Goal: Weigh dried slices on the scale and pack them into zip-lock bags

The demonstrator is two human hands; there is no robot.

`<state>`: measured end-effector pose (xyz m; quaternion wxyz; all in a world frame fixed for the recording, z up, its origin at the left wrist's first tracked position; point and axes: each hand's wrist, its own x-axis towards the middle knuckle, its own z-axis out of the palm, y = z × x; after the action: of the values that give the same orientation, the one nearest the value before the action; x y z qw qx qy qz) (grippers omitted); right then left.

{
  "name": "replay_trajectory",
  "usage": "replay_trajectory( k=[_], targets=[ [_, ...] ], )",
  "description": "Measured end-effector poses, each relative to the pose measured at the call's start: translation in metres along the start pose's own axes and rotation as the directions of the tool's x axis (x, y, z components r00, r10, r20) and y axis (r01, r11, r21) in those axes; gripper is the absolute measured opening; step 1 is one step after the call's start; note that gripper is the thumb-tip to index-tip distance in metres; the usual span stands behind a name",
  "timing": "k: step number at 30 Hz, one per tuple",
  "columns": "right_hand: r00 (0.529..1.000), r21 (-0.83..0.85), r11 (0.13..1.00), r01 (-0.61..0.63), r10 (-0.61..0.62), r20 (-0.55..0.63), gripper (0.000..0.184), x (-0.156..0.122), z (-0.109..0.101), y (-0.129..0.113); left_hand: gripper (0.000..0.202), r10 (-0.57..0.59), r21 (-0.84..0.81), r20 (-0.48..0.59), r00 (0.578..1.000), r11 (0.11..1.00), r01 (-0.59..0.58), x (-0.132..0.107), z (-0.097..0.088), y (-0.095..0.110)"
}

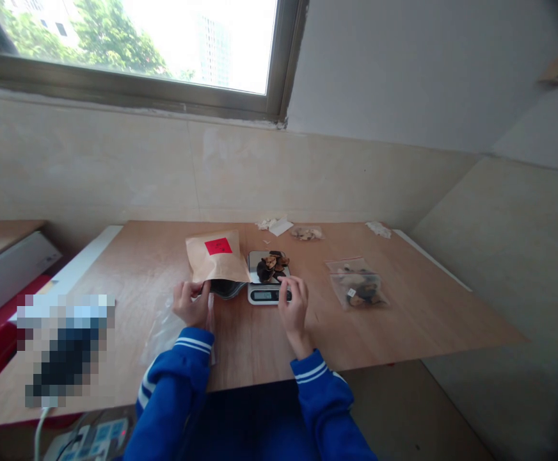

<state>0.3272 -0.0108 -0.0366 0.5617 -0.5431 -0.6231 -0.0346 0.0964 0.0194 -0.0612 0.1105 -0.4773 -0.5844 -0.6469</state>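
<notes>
A small digital kitchen scale (265,294) sits mid-table with a pile of dark dried pieces (271,266) on its platform. My right hand (294,308) rests at the scale's front right corner, fingers curled against its edge. A brown paper pouch with a red label (217,257) lies just left of the scale, its open mouth facing me. My left hand (191,303) pinches the pouch's lower left edge, fingers closed. Both sleeves are blue with white stripes.
A clear zip bag of dried goods (358,285) lies to the right. Scraps of paper (275,225) and dried bits (306,234) sit near the wall. A clear plastic sheet (164,330) lies under my left wrist. The wooden table (404,320) ends at right; a power strip (94,438) lies below.
</notes>
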Motion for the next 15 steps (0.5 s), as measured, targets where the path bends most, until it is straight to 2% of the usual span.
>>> replay_trajectory(
  k=[2, 4, 6, 8, 11, 15],
  targets=[
    [0.987, 0.106, 0.986, 0.13, -0.139, 0.08, 0.026, -0.005, -0.001, -0.023, 0.031, 0.006, -0.004, -0.004, 1.0, 1.0, -0.006, 0.0, 0.0, 0.0],
    [0.925, 0.226, 0.942, 0.248, -0.3, 0.234, 0.026, -0.009, 0.007, -0.049, 0.031, -0.002, -0.001, -0.005, 1.0, 1.0, 0.002, 0.0, 0.0, 0.001],
    [0.863, 0.269, 0.924, 0.272, -0.358, 0.356, 0.031, -0.01, 0.021, -0.071, 0.032, -0.027, -0.001, -0.001, 1.0, 1.0, 0.027, 0.001, -0.001, 0.002],
    [0.816, 0.228, 0.942, 0.247, -0.328, 0.475, 0.036, -0.009, 0.038, -0.086, 0.033, -0.054, -0.009, 0.0, 0.999, 0.999, 0.054, 0.001, -0.002, 0.004],
    [0.732, 0.086, 0.979, 0.185, -0.196, 0.653, 0.04, -0.006, 0.062, -0.098, 0.034, -0.063, -0.019, -0.018, 0.998, 0.998, 0.063, 0.002, -0.002, 0.005],
    [0.656, -0.101, 0.991, 0.089, 0.018, 0.754, 0.036, 0.001, 0.088, -0.101, 0.034, -0.059, -0.032, -0.032, 0.998, 0.998, 0.058, 0.003, -0.001, 0.005]
  ],
)
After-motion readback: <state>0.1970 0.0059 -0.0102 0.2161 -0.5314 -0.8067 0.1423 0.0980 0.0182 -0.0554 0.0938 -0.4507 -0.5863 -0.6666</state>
